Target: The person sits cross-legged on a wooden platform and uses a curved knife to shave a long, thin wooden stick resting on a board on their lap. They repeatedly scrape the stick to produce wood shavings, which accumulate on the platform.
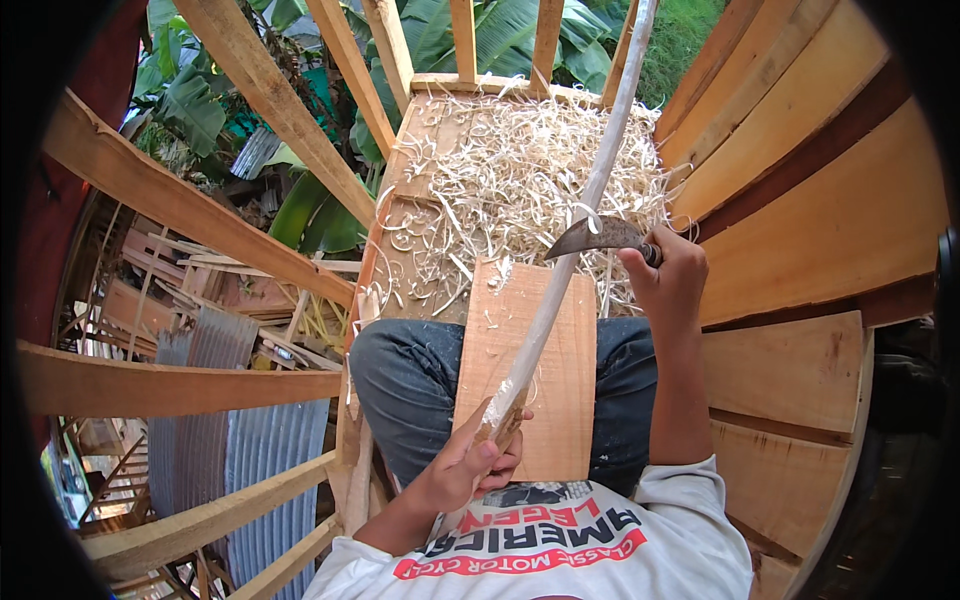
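Knife (598, 238) on stick (560, 280); shavings (510, 170)

Plank floor (420, 150) under pale wood shavings (520, 170)

Knife (598, 238) handle hidden inside the right hand (668, 280); only the curved blade showed. Lower end of the long pale stick (560, 275) was covered by the left hand (470, 465), its top cut off by the upper picture edge. Board (530, 370) on the lap hid most of both thighs.

Left hand (470, 465), right hand (668, 272) (both clenched)
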